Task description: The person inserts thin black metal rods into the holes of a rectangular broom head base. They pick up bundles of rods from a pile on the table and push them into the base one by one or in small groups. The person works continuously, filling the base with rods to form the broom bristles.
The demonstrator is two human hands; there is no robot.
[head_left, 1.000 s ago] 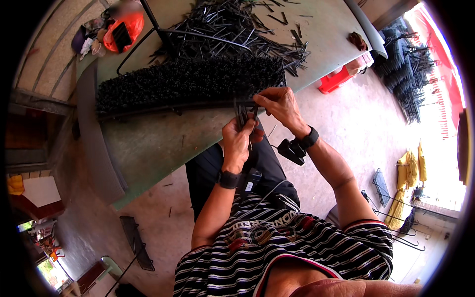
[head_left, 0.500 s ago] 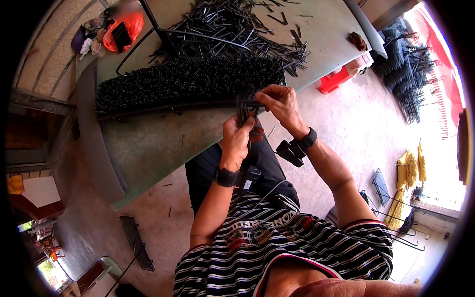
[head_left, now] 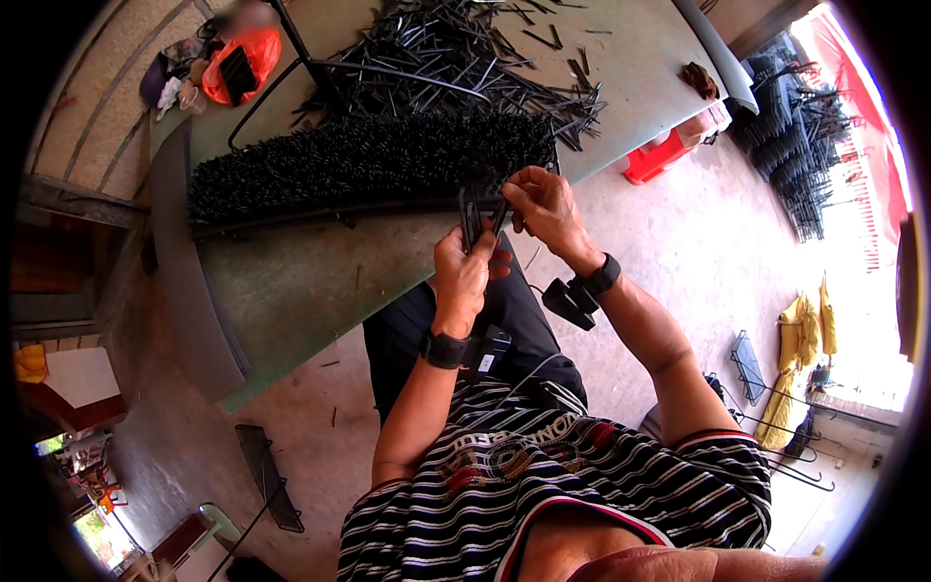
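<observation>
Both hands work at the green desk's [head_left: 291,281] near edge — the left hand [head_left: 464,267] and right hand [head_left: 543,199] pinch slim black plastic strips [head_left: 477,215] between them. A long packed row of black pieces [head_left: 369,160] looks finished; the loose heap of black sticks [head_left: 456,53] behind suggests plenty left.

Small black clips [head_left: 477,215] in fingers looking like matt plastic, faint sheen showing along edges; packed row of black pieces [head_left: 369,160] appearing bristly, rough, dull; loose black sticks [head_left: 456,53] looking like smooth plastic, catching slight gloss; table top [head_left: 320,281] showing worn greenish board, matt, scuffed; wrist bands [head_left: 444,349] looking like matt black plastic; shirt [head_left: 543,475] being soft striped cloth; orange bag [head_left: 254,53] shining like thin glossy plastic.
</observation>
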